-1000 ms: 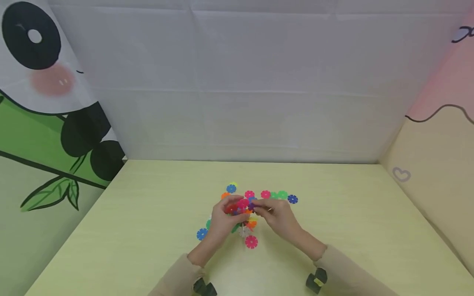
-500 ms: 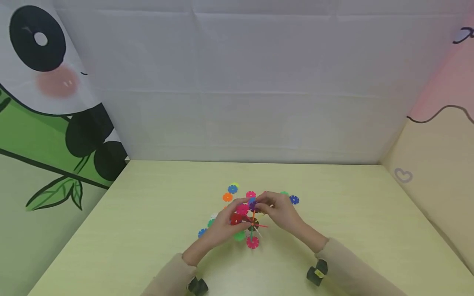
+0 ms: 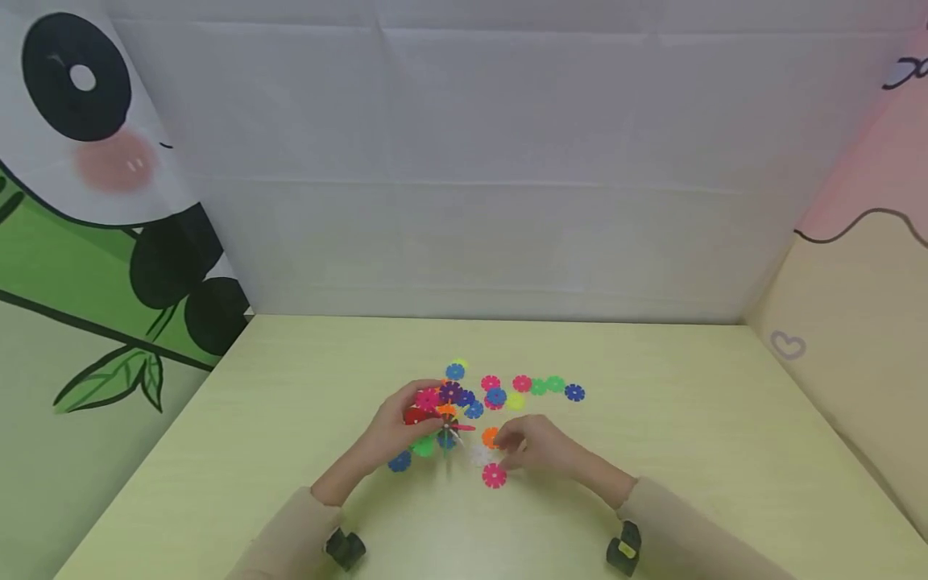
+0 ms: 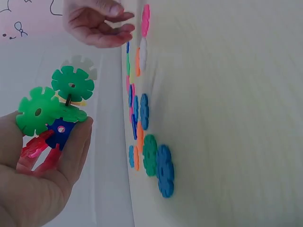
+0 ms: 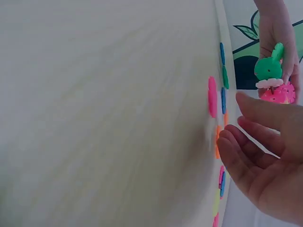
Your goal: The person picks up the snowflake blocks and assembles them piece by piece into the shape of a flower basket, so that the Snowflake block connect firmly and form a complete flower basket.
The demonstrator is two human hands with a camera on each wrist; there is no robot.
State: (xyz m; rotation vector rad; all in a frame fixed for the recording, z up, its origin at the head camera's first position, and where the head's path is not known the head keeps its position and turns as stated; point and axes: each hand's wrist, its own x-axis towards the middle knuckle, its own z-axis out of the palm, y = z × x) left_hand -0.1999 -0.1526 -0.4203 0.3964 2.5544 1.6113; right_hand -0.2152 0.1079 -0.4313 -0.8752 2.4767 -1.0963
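My left hand (image 3: 384, 435) holds up a cluster of interlocking snowflake discs (image 4: 38, 111) between thumb and fingers. The cluster joins green, red, pink, blue and purple discs, with some standing edge-on; the left wrist view shows it raised above the table. My right hand (image 3: 544, 449) hovers low over the table with its fingers bent loosely and nothing between them. Right by its fingertips lie an orange disc (image 3: 490, 437), a whitish disc (image 3: 478, 455) and a pink disc (image 3: 495, 475). Part of the cluster is hidden behind the left fingers.
Loose discs lie flat on the pale table (image 3: 674, 419): a row ending in a dark blue disc (image 3: 574, 392) at the right, a blue disc (image 3: 455, 371) farther back, and another blue disc (image 3: 399, 461) beside the left wrist. A white sheet (image 3: 493, 161) stands behind.
The left hand has carried the cluster leftward. The right hand has let go of the cluster's purple disc and come down toward the orange and pink discs.
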